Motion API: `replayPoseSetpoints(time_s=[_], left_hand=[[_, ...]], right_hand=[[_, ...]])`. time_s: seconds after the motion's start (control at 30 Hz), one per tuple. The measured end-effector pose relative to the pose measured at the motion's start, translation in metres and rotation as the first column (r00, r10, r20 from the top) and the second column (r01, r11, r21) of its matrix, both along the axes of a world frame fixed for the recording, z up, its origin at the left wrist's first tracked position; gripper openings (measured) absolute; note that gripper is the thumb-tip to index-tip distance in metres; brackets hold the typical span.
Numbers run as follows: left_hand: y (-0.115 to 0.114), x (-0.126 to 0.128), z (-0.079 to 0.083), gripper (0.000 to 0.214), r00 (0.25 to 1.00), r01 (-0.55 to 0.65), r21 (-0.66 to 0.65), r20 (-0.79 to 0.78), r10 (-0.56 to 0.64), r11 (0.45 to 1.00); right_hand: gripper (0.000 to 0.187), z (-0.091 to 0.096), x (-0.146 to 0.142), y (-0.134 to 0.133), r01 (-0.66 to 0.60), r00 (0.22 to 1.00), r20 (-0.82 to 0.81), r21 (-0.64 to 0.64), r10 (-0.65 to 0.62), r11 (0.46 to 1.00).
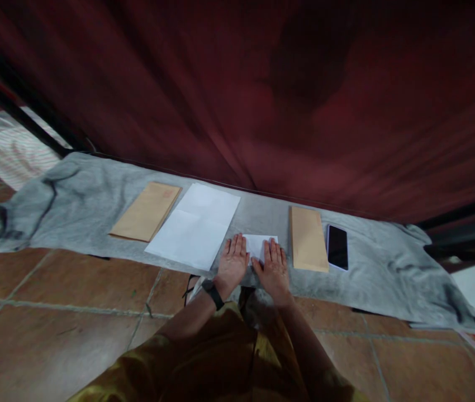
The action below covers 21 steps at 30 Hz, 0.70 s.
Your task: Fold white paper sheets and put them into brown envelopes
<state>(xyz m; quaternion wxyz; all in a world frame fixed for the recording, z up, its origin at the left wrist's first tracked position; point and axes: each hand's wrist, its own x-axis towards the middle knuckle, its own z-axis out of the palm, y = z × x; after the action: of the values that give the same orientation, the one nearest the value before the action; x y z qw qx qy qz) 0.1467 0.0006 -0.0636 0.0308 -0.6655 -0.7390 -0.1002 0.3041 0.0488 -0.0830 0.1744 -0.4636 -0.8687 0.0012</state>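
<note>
My left hand [233, 262] lies flat with fingers stretched out, on the left side of a small piece of white paper [258, 241]. On the paper's right side rests my right hand [274, 268], also flat, its fingers stretched out. The two thumbs point toward each other, and the hands cover much of the paper, which looks folded. Left of my left hand lies a stack of larger white paper sheets [198, 223]. A brown envelope pile [309, 240] is just right of my right hand.
Another brown envelope pile [149, 211] lies left of the white sheets. A phone [338, 247] with a dark screen sits at the right. All rest on a narrow surface covered by a grey cloth [90, 206]. A dark red curtain [237, 106] hangs behind; tiled floor [95, 285] shows below.
</note>
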Motion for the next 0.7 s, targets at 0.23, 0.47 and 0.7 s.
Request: replayPoseSetpoints(time_s=[0.23,0.47,0.7], left_hand=[[-0.025,0.005,-0.006,0.053,0.996,0.049,0.007,-0.077,-0.048,0.999],[-0.045,0.006,-0.01,0.056,0.986,0.142,-0.051,-0.076,-0.146,0.989],[-0.069,0.004,-0.004,0.062,0.975,0.207,-0.071,-0.061,-0.211,0.976]], right_hand=[[0.068,0.001,0.001,-0.001,-0.003,1.0,-0.004,-0.008,0.002,1.0],[0.068,0.0,0.001,-0.001,0.003,1.0,0.011,0.006,-0.003,1.0],[0.069,-0.002,0.003,0.001,-0.011,1.0,0.022,0.005,0.011,1.0]])
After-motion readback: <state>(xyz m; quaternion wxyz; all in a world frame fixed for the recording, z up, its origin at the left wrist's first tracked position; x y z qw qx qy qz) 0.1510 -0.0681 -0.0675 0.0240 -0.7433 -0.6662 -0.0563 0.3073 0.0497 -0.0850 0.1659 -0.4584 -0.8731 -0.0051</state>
